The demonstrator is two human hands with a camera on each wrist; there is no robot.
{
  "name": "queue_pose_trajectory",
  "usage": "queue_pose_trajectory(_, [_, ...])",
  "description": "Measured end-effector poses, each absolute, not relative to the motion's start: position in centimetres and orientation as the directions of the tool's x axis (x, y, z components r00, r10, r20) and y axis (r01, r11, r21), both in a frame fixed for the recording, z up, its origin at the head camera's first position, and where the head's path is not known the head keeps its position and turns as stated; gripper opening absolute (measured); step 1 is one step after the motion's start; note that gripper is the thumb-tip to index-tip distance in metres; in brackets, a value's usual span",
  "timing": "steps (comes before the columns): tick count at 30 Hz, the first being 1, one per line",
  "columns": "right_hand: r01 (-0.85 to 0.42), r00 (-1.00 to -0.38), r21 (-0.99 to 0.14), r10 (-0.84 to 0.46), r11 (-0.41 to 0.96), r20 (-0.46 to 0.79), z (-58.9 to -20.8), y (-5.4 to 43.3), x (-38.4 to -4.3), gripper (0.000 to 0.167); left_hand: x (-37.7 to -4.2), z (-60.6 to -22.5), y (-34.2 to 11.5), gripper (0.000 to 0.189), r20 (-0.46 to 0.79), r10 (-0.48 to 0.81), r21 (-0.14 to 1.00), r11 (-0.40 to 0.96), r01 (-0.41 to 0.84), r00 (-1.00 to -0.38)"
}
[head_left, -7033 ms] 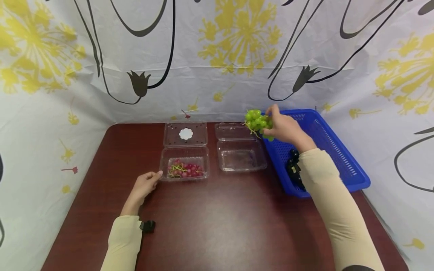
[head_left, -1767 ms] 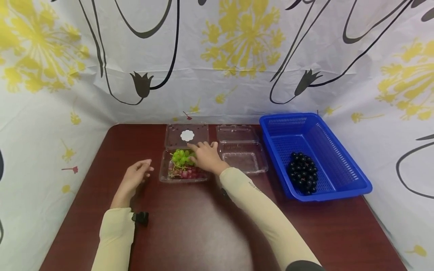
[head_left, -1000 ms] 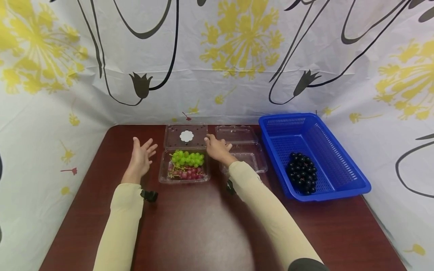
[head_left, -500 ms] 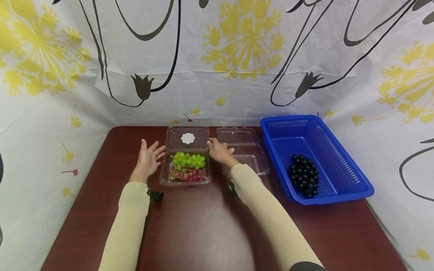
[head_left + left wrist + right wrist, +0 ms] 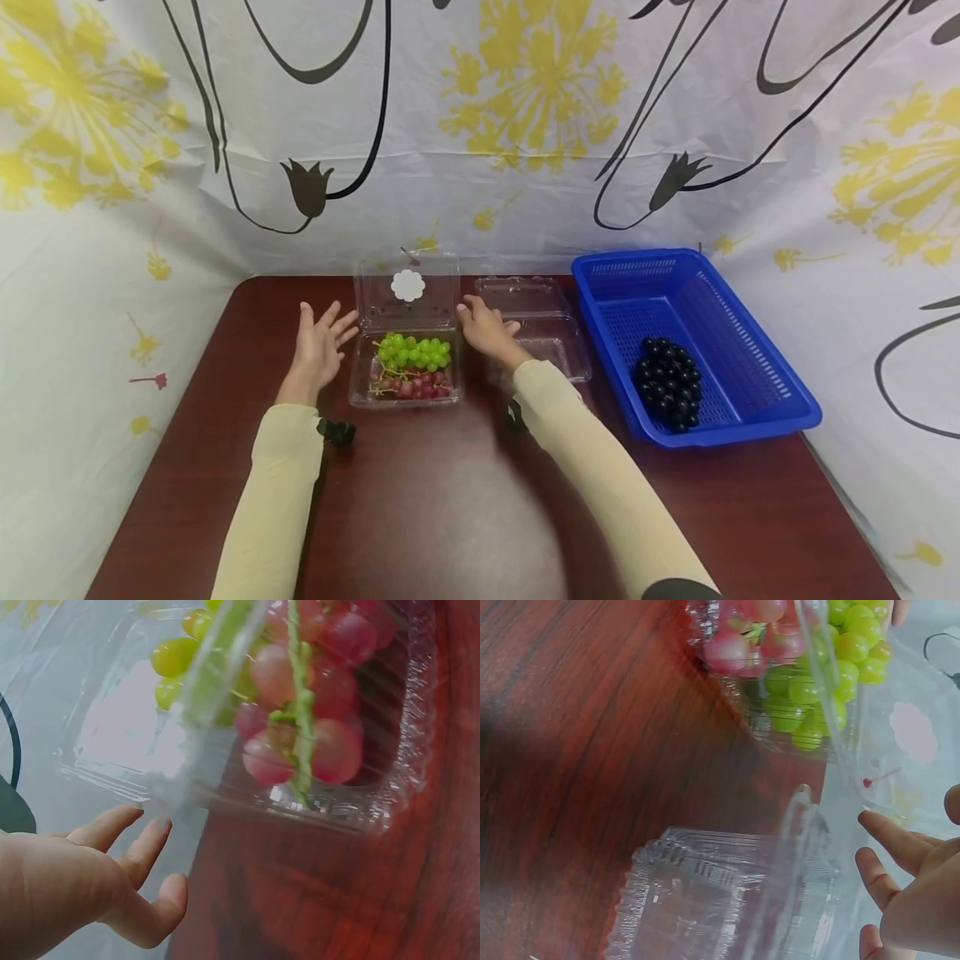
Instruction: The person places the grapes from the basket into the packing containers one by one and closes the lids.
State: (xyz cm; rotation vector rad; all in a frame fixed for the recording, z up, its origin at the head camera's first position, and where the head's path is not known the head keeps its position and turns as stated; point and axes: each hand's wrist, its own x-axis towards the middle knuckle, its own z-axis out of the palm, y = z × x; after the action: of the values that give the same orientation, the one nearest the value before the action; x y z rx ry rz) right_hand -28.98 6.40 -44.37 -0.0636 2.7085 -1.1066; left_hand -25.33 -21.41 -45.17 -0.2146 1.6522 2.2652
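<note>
A clear plastic clamshell box [image 5: 360, 392] holds a bunch of green grapes [image 5: 414, 352] behind a bunch of red grapes [image 5: 420, 385]. Its lid [image 5: 375, 302], marked with a white scalloped label, is tilted up from the hinge at the back. Beside the lid's left edge is my left hand [image 5: 318, 348], palm turned inward and fingers spread. My right hand [image 5: 487, 329] reaches to the lid's right side, its extended fingertips right at the edge in the right wrist view. Neither hand grips anything.
A second clear box [image 5: 555, 358] lies with its lid back, partly behind my right hand. To the right stands a blue basket [image 5: 750, 333] with a bunch of black grapes [image 5: 667, 383] in it. A patterned sheet [image 5: 420, 192] hangs behind the dark red table [image 5: 420, 500].
The green grapes came from the basket into the left box, and my right hand let go of them. Both hands moved to the lid's sides, and the lid has since tilted up.
</note>
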Motion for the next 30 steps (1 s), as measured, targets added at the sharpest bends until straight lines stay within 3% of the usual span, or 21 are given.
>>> queue_pose_trajectory(15, [-0.041,-0.980,-0.727,-0.170,0.686,-0.106,-41.7,6.1,-27.7,0.057,-24.0,-42.3,-20.9,0.075,-0.145,0.179,0.961,-0.209,-0.182,-0.973])
queue_pose_trajectory(20, [-0.095,-0.989,-0.724,-0.147,0.683,-0.009,-41.0,6.1,-26.9,0.057,-23.5,-41.7,-20.6,0.073,-0.091,0.154,0.983,-0.143,-0.113,-0.984])
queue_pose_trajectory(25, [-0.189,-0.981,-0.687,-0.096,0.702,0.171,-40.5,6.2,-26.1,0.043,-22.9,-41.6,-20.6,0.074,-0.007,0.074,0.999,-0.035,-0.010,-0.997])
queue_pose_trajectory(30, [-0.295,-0.945,-0.605,-0.131,0.740,0.300,-40.5,6.3,-25.2,0.025,-22.2,-42.2,-20.9,0.075,0.043,0.028,0.999,0.023,0.044,-0.999])
